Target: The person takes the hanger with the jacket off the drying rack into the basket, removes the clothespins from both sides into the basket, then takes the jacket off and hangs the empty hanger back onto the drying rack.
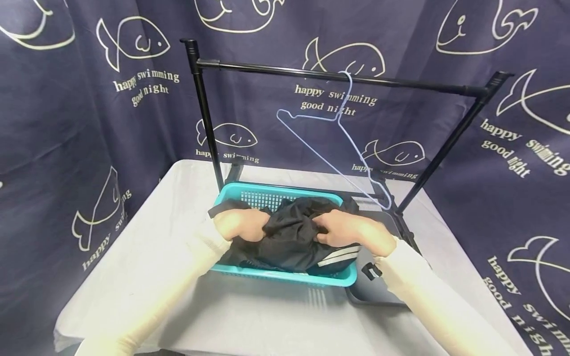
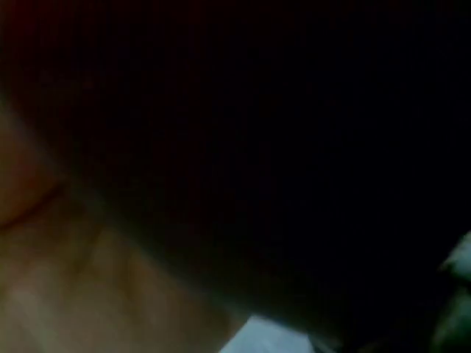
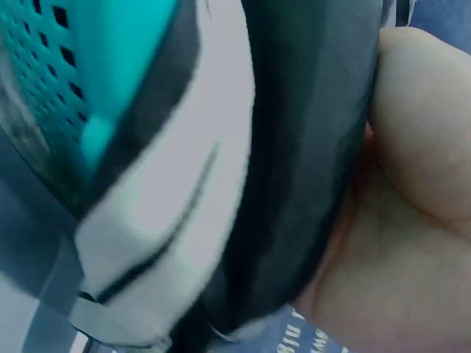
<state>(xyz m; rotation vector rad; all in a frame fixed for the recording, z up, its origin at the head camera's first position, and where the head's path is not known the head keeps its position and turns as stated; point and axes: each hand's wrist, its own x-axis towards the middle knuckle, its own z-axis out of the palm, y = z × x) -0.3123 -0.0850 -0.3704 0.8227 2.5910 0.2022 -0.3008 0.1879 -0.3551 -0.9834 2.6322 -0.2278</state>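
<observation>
Both hands' grip, left hand [image 1: 240,223] and right hand [image 1: 347,228], clenched on black garment [image 1: 291,232] in teal basket [image 1: 338,279].

Both arms extended forward, sleeved; left hand [image 1: 240,223] and right hand [image 1: 352,229] curled, grip closed, knuckles up

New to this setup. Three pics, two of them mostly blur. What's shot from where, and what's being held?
No machine here: a person works with bare hands. The wide picture comes from a head-worn camera; the two blurry ones come from cameras on each wrist, pressed close to the cloth. On the white table sits a teal basket holding a black garment with pale stripes. The left hand and right hand each have a grip on that garment. Behind stands a black rack with one empty wire hanger.
</observation>
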